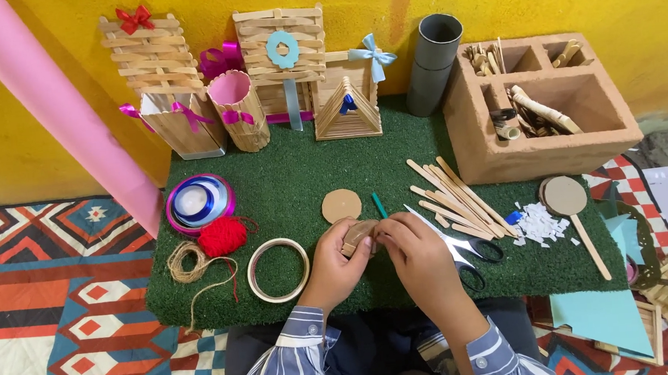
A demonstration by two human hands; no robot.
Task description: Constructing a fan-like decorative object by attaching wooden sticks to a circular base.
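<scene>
A small brown cardboard piece point(359, 235) sits pinched between both hands just above the near middle of the green turf mat point(287, 191). The left hand point(338, 264) curls its fingers closed around the piece's left and underside; the right hand point(421, 256) closes thumb and fingertips on its right edge, and whether it also holds something thin there I cannot tell.

Just beyond the hands lie a round cardboard disc point(341, 205) and a short green stick point(380, 205), both loose on the mat. Scissors point(463, 247) lie partly under the right hand, blades pointing up-left toward the fingers. To the right are a fan of popsicle sticks point(456, 198) and a heap of white paper scraps point(539, 224); to the left, a roll of tape point(278, 270), a ball of red yarn point(223, 236) and a coil of twine point(187, 262).

The likeliest trouble, as I judge it, is the thin cardboard creasing or slipping, since it is gripped only at its edges by fingertips. The right wrist rests so close to the scissors that a shift outward could press on the blades or drag them across the mat. A sweep of either forearm could also scatter the scraps or knock the green stick out of reach.
</scene>
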